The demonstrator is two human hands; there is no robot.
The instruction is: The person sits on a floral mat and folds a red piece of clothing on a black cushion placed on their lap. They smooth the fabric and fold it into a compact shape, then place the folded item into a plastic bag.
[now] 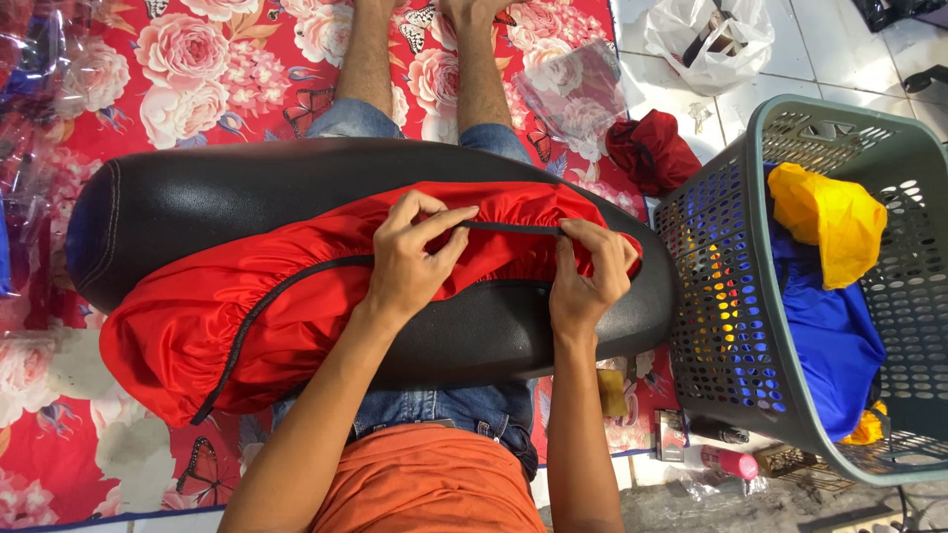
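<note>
So there's a black seat point(296, 197), the long padded kind off a scooter or motorbike, lying across the person's lap, with a red cover point(257, 316) partly over it. The cover is bunched along the near side and has a black elastic band point(509, 228) sewn around its edge.

The left hand point(413, 259) is pinching that band between thumb and fingers right on top of the seat, and the right hand point(591, 268) has a grip on the same band plus a fold of the red fabric just beside it. The two hands sit near each other but apart, and the short bit of band between them is pulled straight and taut. Both are clamped on the cover's edge.

The person is sitting on a red floral mat point(188, 79) with legs stretched out, in jeans and an orange shirt. To the right is a grey plastic basket point(889, 168) with a yellow cover point(829, 222) and a blue cover point(829, 341) stuffed in it. Another crumpled red cloth point(652, 150) lies on the mat beside the basket, and a white plastic bag point(709, 38) sits on the tiled floor further out
</note>
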